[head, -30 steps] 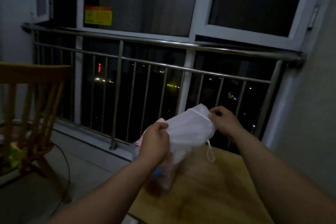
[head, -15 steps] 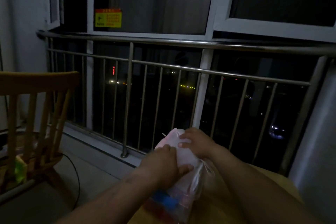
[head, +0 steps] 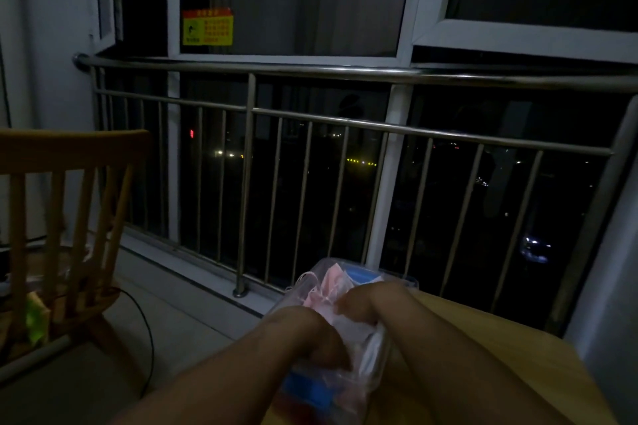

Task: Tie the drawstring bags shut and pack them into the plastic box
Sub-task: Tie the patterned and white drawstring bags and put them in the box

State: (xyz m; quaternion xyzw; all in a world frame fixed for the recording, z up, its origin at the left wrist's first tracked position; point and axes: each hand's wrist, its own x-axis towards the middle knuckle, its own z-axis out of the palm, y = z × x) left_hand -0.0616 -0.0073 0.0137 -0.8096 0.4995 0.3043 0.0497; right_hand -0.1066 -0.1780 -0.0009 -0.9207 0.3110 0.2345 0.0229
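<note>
Reaching into the clear plastic box (head: 400, 281) at six o'clock in my view, both hands meet over a white drawstring bag (head: 348, 328) lying inside it. The left hand (head: 297, 331) is at the bag's eight o'clock and the right hand (head: 376, 304) at its two o'clock. Their fingers curl down onto the cloth, but in this dim light I cannot tell whether they grip it or only push. A pink bag (head: 328, 290) lies at the box's far end, at twelve o'clock. The box stands on a wooden tabletop (head: 500, 355). A steel railing (head: 310, 71) crosses at twelve o'clock, and a wooden chair (head: 69, 155) stands at nine.
</note>
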